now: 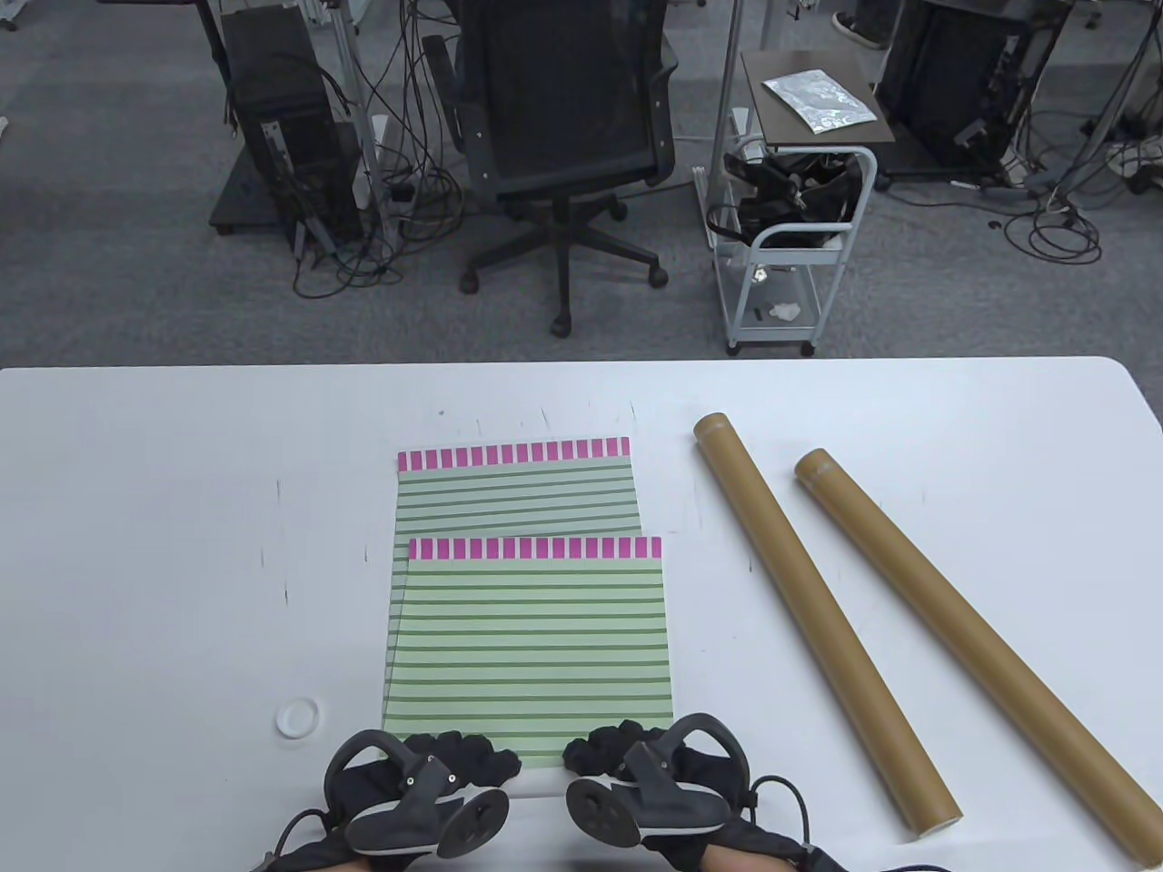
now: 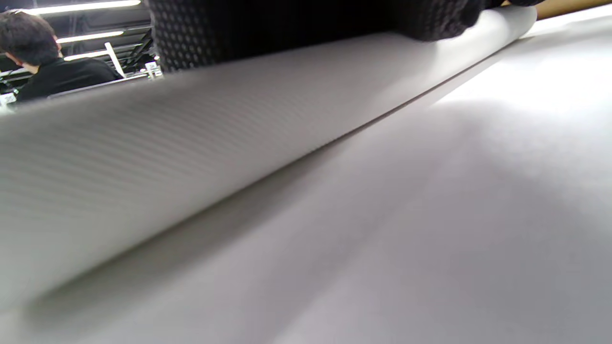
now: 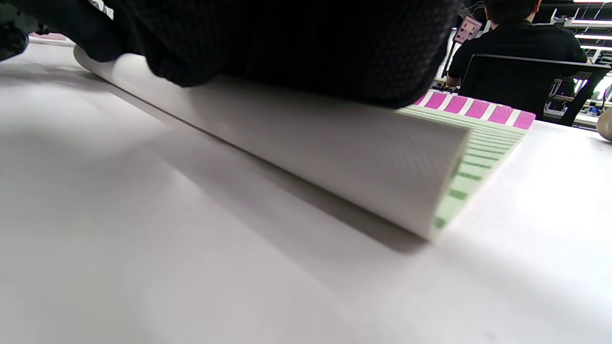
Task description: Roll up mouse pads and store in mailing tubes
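Rolling has just begun — both hands, left hand (image 1: pixel 427 781) and right hand (image 1: pixel 650 772), curl their fingers over the top mouse pad's (image 1: pixel 531 649) six-o'clock edge; next, even rolling toward twelve o'clock — tubes (image 1: pixel 818 618) wait at three o'clock

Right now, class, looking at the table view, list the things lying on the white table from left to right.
Small white round cap → green-striped mouse pads with pink edging → nearer brown cardboard mailing tube → second brown cardboard mailing tube.
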{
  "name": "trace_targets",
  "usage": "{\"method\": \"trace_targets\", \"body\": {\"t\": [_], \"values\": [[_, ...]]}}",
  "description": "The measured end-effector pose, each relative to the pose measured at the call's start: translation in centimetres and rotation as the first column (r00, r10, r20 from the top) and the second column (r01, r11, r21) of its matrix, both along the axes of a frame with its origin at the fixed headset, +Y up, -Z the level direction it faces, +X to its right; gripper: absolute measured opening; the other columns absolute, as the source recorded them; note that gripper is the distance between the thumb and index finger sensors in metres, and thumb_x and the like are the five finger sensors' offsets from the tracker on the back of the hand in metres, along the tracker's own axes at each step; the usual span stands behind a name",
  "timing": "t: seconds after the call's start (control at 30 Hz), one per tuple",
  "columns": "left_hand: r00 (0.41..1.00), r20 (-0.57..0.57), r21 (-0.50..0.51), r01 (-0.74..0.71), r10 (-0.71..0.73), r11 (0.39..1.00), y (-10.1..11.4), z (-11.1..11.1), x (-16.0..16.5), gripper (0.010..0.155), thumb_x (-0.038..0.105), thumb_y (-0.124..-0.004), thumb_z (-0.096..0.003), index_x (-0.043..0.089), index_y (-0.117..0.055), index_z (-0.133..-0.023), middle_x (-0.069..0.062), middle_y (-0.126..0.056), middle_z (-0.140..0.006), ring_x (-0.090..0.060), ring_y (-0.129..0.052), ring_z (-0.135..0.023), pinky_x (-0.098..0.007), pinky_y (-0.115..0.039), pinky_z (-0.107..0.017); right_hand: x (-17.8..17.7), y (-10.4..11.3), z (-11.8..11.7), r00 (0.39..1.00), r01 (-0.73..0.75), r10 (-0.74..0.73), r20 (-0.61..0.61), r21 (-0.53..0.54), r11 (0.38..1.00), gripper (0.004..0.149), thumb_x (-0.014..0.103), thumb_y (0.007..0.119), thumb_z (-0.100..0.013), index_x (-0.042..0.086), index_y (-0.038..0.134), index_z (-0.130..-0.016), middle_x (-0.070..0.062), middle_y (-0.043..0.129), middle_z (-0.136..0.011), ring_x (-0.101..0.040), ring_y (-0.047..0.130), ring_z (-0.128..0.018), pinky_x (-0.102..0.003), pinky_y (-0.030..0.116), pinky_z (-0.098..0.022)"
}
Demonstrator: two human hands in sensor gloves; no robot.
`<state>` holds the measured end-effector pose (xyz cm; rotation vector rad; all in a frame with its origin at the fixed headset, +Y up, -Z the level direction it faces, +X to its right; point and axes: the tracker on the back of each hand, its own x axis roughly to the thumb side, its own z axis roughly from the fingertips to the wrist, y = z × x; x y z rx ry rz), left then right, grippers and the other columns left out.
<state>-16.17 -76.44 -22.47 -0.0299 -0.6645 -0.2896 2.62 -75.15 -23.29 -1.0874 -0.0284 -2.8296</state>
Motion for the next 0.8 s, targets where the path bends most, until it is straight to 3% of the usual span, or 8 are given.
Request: {"method": "trace_targets", "body": {"t": [0.23, 0.5, 0.8], "values": [[0.999, 0.035, 0.044, 0.026, -0.027, 0.999, 0.3, 0.5, 0.2, 0.055, 0.051, -0.069, -0.0424, 0.033, -0.071, -0.095, 0.006, -0.087, -0.09, -0.018, -0.097, -0.074, -0.028, -0.088, -0.052, 0.4, -0.5, -0.9, 0.999, 0.036, -0.034, 0.032, -0.041, 0.999, 0.048, 0.029, 0.073, -0.047, 0.021, 0.071, -0.094, -0.005, 0.083, -0.087, -0.026, 0.09, -0.067, -0.039, 0.08, -0.052], [0.993, 0.12, 0.108, 0.005, -0.018, 0.994, 0.7, 1.8, 1.0, 0.053, 0.053, -0.07, -0.041, 0.038, -0.072, -0.092, 0.008, -0.086, -0.092, -0.017, -0.096, -0.078, -0.028, -0.087, -0.054, 0.6, -0.7, -0.9, 0.999, 0.043, -0.042, 0.033, -0.043, 0.998, 0.048, 0.028, 0.07, -0.049, 0.019, 0.069, -0.096, -0.006, 0.081, -0.088, -0.027, 0.088, -0.067, -0.041, 0.078, -0.054], [0.996, 0.086, 0.037, -0.018, 0.015, 0.999, 0.4, 1.1, 1.0, 0.053, 0.056, -0.068, -0.042, 0.036, -0.073, -0.091, 0.007, -0.086, -0.093, -0.02, -0.095, -0.08, -0.031, -0.087, -0.055, 1.5, -0.2, -1.5, 0.995, 0.087, -0.084, 0.055, -0.059, 0.995, 0.05, 0.033, 0.072, -0.048, 0.02, 0.069, -0.096, -0.006, 0.08, -0.09, -0.028, 0.087, -0.071, -0.043, 0.077, -0.056]]}}
